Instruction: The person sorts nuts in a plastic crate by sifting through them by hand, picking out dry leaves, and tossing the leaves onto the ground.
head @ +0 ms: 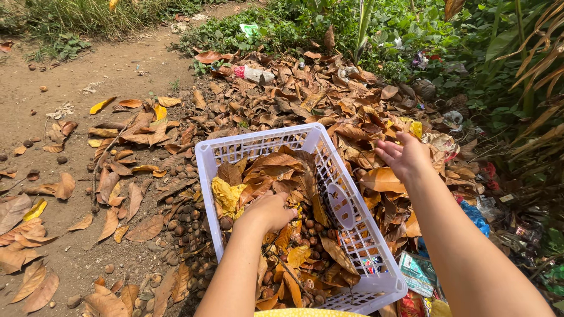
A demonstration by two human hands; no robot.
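Note:
A white slatted plastic basket (262, 140) sits tilted on the ground, holding dry brown and yellow leaves (267, 171) and small round brown nuts (311, 230). My left hand (271, 211) is inside the basket, fingers curled down into the leaves and nuts; whether it grips any is hidden. My right hand (405, 155) hovers outside the basket's right wall, palm up and fingers spread, holding nothing, over a heap of dry leaves (352, 111).
Bare dirt ground (53, 88) with scattered leaves lies to the left. More round nuts (188, 217) are piled along the basket's left side. Green plants (482, 53) and plastic litter (423, 276) crowd the right and far side.

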